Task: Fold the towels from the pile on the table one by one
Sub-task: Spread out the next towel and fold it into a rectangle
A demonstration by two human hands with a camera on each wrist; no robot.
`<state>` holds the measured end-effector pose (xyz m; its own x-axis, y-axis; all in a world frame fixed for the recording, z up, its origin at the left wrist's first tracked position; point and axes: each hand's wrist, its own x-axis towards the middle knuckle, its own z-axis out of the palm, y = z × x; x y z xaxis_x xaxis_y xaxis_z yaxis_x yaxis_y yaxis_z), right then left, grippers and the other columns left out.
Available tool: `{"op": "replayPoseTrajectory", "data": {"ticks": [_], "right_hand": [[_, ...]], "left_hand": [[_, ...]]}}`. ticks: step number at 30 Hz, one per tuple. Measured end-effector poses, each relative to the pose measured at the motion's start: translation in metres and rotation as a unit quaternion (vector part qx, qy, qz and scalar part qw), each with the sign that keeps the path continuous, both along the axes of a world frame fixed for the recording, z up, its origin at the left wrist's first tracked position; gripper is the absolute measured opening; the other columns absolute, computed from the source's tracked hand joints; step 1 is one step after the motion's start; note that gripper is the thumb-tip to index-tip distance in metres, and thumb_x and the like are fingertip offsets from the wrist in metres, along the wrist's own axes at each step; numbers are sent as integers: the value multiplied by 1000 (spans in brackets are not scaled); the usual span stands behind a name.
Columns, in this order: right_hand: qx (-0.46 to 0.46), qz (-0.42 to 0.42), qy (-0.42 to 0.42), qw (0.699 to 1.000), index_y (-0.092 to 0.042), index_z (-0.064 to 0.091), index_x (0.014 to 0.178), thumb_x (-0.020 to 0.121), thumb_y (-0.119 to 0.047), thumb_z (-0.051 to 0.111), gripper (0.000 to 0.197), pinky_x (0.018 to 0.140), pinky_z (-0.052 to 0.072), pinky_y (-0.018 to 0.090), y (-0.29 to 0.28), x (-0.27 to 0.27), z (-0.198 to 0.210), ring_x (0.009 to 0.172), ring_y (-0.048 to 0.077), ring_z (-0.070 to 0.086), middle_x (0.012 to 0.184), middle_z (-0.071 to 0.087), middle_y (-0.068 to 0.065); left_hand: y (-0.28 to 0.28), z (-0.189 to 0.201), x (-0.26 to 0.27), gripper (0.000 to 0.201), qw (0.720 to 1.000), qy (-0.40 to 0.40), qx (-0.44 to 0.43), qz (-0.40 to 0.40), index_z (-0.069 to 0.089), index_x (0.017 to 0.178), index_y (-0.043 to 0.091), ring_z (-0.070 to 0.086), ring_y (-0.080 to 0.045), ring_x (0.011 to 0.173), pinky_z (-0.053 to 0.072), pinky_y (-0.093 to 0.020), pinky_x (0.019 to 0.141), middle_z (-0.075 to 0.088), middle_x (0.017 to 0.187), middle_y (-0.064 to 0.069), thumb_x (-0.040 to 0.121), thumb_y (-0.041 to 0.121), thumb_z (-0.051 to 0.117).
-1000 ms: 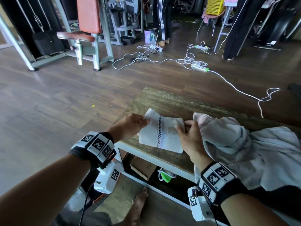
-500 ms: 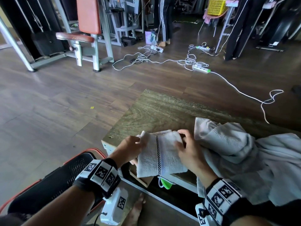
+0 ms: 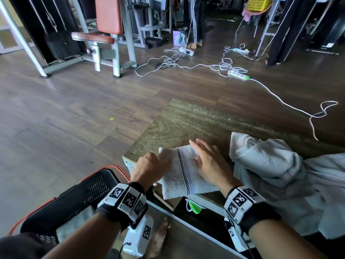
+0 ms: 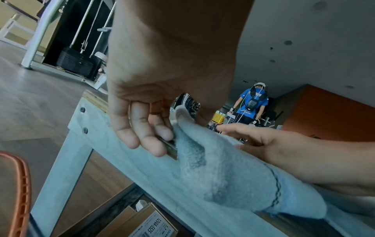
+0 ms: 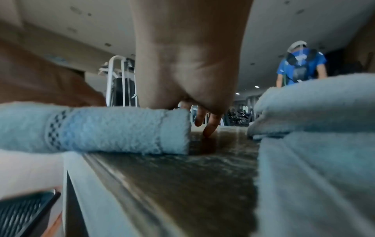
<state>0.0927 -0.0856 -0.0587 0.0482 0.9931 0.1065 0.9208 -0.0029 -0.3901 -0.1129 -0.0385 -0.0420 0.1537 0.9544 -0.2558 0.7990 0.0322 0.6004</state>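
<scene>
A small folded white towel (image 3: 183,174) with a dark checkered stripe lies at the near left corner of the wooden table (image 3: 186,120), its near end hanging over the edge. My left hand (image 3: 158,163) pinches the towel's left edge; in the left wrist view its fingers (image 4: 142,134) curl down beside the raised towel corner (image 4: 182,117). My right hand (image 3: 197,152) lies flat on the towel's right part with the fingers straight. In the right wrist view the fingertips (image 5: 205,125) reach past the folded towel (image 5: 111,128). The pile of unfolded towels (image 3: 280,174) is heaped just to the right.
A black basket (image 3: 74,199) with an orange rim stands on the floor at the lower left, beside the table. A cardboard box (image 4: 142,224) sits under the table. Cables and power strips (image 3: 237,72) lie on the floor beyond, near gym machines. A person in blue (image 4: 253,102) stands far off.
The towel has come toward the table's near edge. My right hand released its edge and now lies flat on top. The basket has come into view.
</scene>
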Motion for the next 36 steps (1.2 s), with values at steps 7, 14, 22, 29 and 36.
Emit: {"op": "replayPoseTrajectory", "data": {"ticks": [7,14,22,29,36], "right_hand": [[-144,-147,-135,969,-18,59,109,77,-53,52,48,101,37,49,-10,-6,29,123,31,48,126,58,9],[-62,-93,-37,993,-17,49,122,90,-49,54,46,88,49,39,-23,-14,21,117,26,52,126,54,5],[-188,-184,141,954,-12,50,111,78,-38,65,45,70,51,31,-27,-33,22,93,24,64,107,64,6],[-164,-200,294,920,-12,57,114,94,-39,51,34,86,45,35,-41,-45,41,109,26,57,118,59,6],[-129,-214,424,871,-19,57,78,95,-27,46,21,78,39,36,-49,-67,68,89,25,56,94,61,9]], "left_hand": [[-5,6,-2,55,998,-40,56,-6,42,117,15,63,-28,85,56,-43,75,61,104,-12,85,56,60],[-19,-4,-5,80,1000,-20,5,24,58,100,5,63,-27,84,54,-36,67,62,93,-11,68,78,55],[-35,1,-5,29,978,-205,-5,27,67,74,3,54,-9,52,41,-23,47,67,64,-2,76,29,81],[-49,11,-19,25,924,-380,-23,31,52,91,8,63,-12,66,52,-26,58,68,86,-12,82,1,74],[-54,45,-39,31,864,-498,-68,-7,51,102,0,68,-22,75,55,-32,63,69,89,-13,79,-7,70]]}}
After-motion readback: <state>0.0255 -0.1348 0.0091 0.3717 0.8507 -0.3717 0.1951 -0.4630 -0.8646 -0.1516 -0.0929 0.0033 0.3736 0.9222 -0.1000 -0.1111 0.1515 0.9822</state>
